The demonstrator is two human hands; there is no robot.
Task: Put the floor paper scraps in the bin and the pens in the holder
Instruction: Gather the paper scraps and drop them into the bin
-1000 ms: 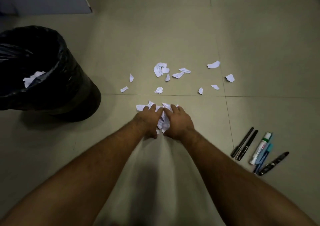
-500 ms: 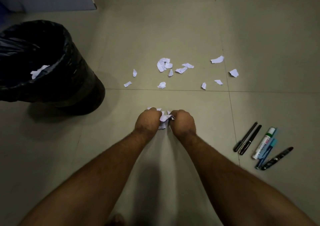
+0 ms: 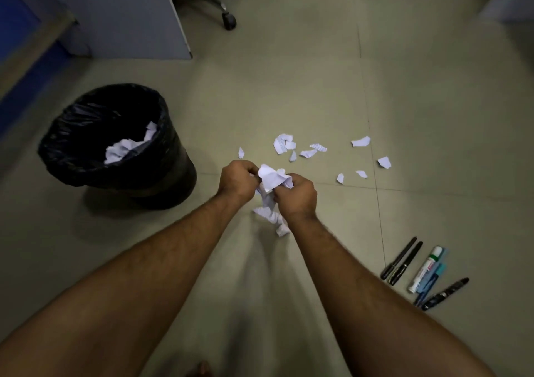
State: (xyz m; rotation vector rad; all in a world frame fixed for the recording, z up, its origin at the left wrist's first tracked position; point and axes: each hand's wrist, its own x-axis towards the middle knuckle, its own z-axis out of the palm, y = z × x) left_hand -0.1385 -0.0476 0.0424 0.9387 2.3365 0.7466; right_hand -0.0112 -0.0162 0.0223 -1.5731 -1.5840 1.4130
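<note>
My left hand [image 3: 237,180] and my right hand [image 3: 297,197] together grip a bunch of white paper scraps [image 3: 271,178], lifted above the floor; some pieces hang or lie below the hands [image 3: 273,217]. Several more scraps [image 3: 284,145] lie scattered on the tiles beyond, out to the right [image 3: 384,162]. A black bin with a black liner [image 3: 72,145] stands on the left and holds white paper [image 3: 124,148]. Several pens and markers [image 3: 424,272] lie on the floor at the right. No pen holder is in view.
A grey partition panel [image 3: 130,15] rises behind the bin. A wheeled chair base [image 3: 219,1] sits at the top centre. A blue surface [image 3: 17,30] runs along the far left. The floor is pale tile.
Both hands gathered the near scraps off the floor and rose with them. My head lifted, so the bin, the panel and the chair base came further into view.
</note>
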